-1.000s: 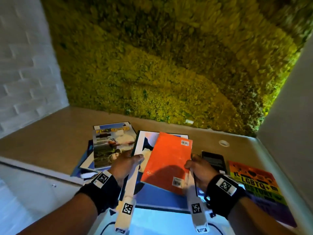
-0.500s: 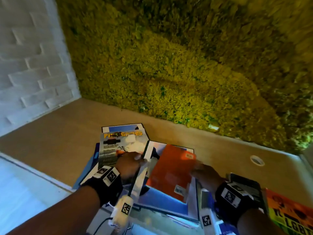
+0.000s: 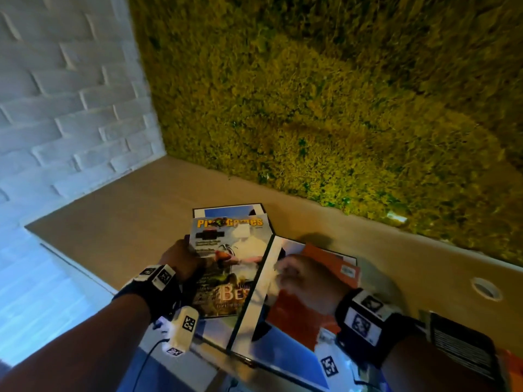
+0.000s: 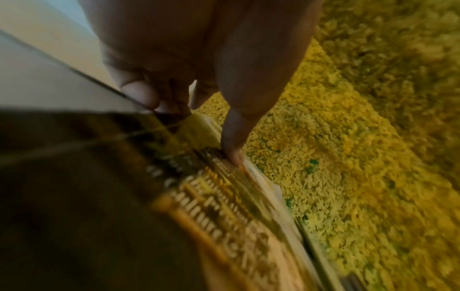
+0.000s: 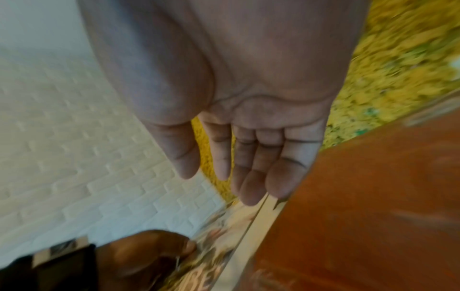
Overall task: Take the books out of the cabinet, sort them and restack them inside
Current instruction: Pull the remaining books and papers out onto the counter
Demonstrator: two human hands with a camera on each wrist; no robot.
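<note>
A games magazine [image 3: 229, 261] lies on a pile of books on the tan shelf [image 3: 113, 222]. My left hand [image 3: 181, 258] grips its left edge, thumb on the cover [image 4: 231, 149] and fingers curled beneath. To its right an orange book [image 3: 319, 281] lies on a large black-edged book [image 3: 254, 301]. My right hand [image 3: 302, 281] hovers open over the orange book [image 5: 373, 206], its fingers [image 5: 248, 177] straight and holding nothing, reaching toward the magazine [image 5: 224, 226].
A green moss wall [image 3: 339, 108] backs the shelf and a white brick wall [image 3: 70, 94] closes it on the left. A round cable hole [image 3: 485, 288] sits at the right. A dark phone-like slab [image 3: 464, 343] lies at the lower right.
My right hand let go of the orange book's edge and moved left over it, fingers opening. My left hand shifted left onto the games magazine's edge. The head view swung left.
</note>
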